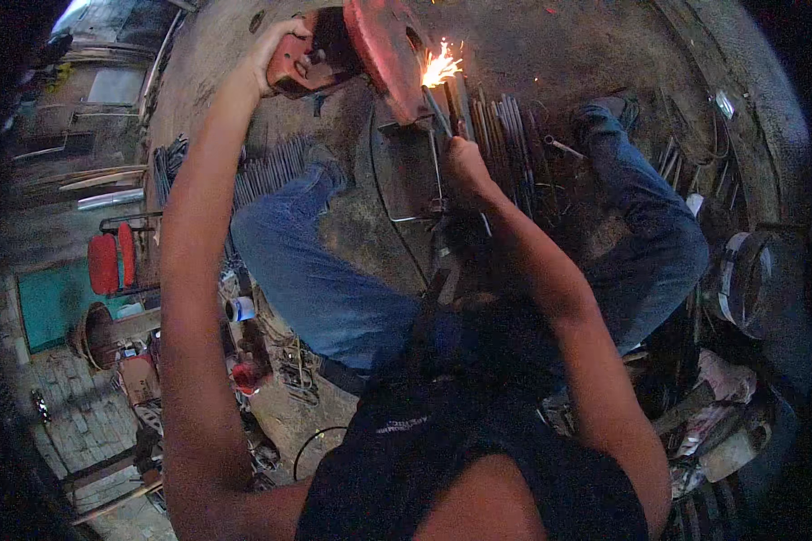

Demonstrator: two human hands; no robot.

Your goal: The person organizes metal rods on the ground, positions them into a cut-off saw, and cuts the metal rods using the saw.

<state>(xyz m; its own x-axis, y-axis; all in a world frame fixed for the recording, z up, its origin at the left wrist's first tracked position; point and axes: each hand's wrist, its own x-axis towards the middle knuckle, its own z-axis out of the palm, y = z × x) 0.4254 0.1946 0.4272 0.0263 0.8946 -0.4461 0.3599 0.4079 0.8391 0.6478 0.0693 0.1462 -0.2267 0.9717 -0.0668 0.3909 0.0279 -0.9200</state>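
Note:
At the upper middle is a red power tool that looks like a chop saw (385,59), with a curved guard. My left hand (278,56) is closed around its red handle, fingers showing through the opening. A burst of bright sparks (441,68) flies just right of the guard. Beside it, my right hand (466,164) is closed on a dark metal rod (436,108) whose far end reaches toward the sparks. What lies under the guard is hidden. Between my legs a dark metal plate (412,171) lies below the saw.
Several metal rods (512,135) lie side by side right of my right hand, near a wrench-like tool (564,146). More short rods (275,167) are stacked by my left foot. A dark cord (383,185) runs along the floor. Clutter and a red chair (104,263) are at the left.

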